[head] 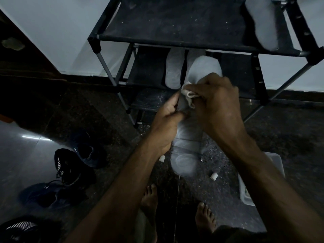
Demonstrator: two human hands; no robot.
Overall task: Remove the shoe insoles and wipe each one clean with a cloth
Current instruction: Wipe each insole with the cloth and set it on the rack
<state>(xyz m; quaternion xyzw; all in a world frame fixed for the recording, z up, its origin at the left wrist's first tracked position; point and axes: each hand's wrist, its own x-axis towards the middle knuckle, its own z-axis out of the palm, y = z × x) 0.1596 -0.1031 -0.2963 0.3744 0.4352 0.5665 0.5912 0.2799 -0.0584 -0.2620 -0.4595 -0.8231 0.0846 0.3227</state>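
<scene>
Two hands on one insole [188, 137] | left hand [168, 118] grips its middle edge, holding it in the air before the rack [175, 37] | right hand [217, 102] bunches a white cloth [188, 93] against it | other insoles: top shelf [261, 23], lower shelf [173, 69] | dark shoes [73, 165], seemingly sneakers, on floor at left
</scene>
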